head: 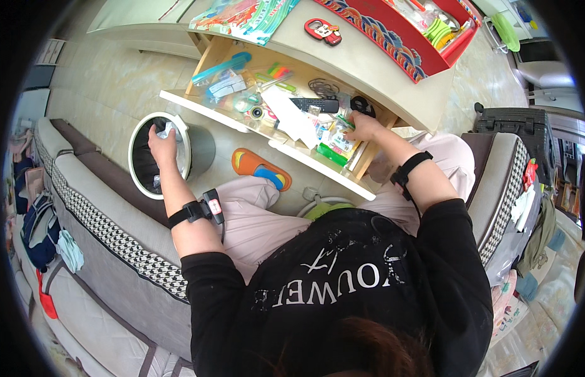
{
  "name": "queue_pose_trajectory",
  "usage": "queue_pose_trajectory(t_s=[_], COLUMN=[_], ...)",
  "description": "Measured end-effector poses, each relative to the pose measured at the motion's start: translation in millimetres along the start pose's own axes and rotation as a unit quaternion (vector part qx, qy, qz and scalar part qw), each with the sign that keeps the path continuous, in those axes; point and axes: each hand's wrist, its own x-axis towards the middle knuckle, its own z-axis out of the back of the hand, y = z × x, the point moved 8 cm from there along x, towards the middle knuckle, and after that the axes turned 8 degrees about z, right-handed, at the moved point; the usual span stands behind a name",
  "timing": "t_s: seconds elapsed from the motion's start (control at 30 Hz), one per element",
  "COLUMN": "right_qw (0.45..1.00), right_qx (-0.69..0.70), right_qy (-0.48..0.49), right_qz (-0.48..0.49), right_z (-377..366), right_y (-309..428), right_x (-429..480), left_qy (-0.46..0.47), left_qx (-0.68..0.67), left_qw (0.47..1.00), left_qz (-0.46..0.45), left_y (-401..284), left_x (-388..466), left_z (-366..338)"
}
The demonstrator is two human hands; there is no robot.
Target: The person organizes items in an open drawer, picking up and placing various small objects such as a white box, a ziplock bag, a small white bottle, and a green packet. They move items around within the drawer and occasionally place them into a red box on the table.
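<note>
My left hand (163, 147) is over the mouth of a round waste bin (198, 146) with a dark liner, its thumb and fingers apart. Crumpled white plastic or paper (172, 129) shows in the bin beside it. Inside a pulled-out wooden drawer (226, 110), my right hand (363, 127) touches the right side of a clear printed packet (338, 137) with green parts; whether it grips the packet is unclear. Near it lie a black tape-like roll (363, 106), a black remote control (316, 104), a white paper strip (290, 115) and a coiled dark cable (323, 88).
A red decorated box (434, 70) of small items stands on the cabinet top (292, 52), near a red bottle-opener-like item (323, 32) and a colourful packet (245, 19). An orange slipper (247, 162) lies below the drawer. Sofa sections (108, 212) flank me; a dark suitcase (514, 127) stands right.
</note>
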Motion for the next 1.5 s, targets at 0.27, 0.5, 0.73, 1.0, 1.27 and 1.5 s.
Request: queue_pose_trajectory(t_s=[0.27, 0.5, 0.73, 1.0, 1.27, 1.5], right_qw=[0.999, 0.996, 0.791, 0.811, 0.975, 0.972], right_qx=[-0.029, 0.065, 0.603, 0.549, -0.105, -0.078], right_qy=[-0.023, -0.006, -0.101, -0.067, -0.197, -0.207], right_qz=[0.031, 0.065, 0.027, 0.19, 0.006, 0.08], right_z=[-14, 7, 12, 4, 29, 33], right_y=[9, 12, 42, 119, -12, -8], right_x=[1, -9, -21, -13, -2, -4], left_qy=[0.155, 0.331, 0.472, 0.444, 0.316, 0.295], left_qx=[-0.365, -0.296, -0.226, -0.165, -0.049, -0.056], left_qw=[0.918, 0.885, 0.843, 0.872, 0.915, 0.914], left_qz=[-0.013, -0.137, -0.124, -0.124, -0.246, -0.273], left_y=[-106, -193, -196, -189, -203, -212], left_x=[-57, -136, -169, -177, -159, -155], left_z=[14, 22, -49, -88, -63, -59])
